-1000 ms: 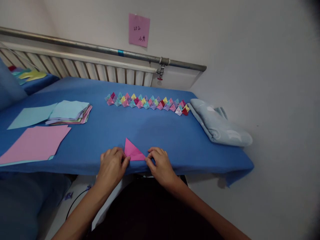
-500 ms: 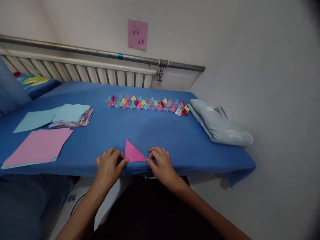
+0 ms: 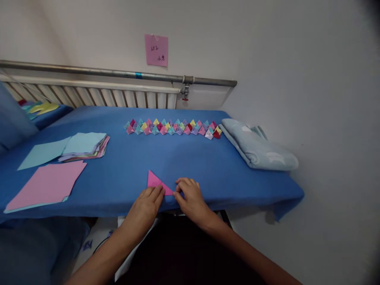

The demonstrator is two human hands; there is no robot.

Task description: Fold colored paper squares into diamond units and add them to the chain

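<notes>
Bottom center, left hand (image 3: 145, 208) has fingertips on the pink paper triangle (image 3: 152, 180), can't tell if gripping; right hand (image 3: 191, 200) pinches its right corner.

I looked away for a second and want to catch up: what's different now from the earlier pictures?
The left hand has left the left corner of the pink triangle and slid right; its fingers now lie over the lower edge. The right hand stays at the right corner. The row of folded paper pieces, paper stack and folded blanket stayed put.
</notes>
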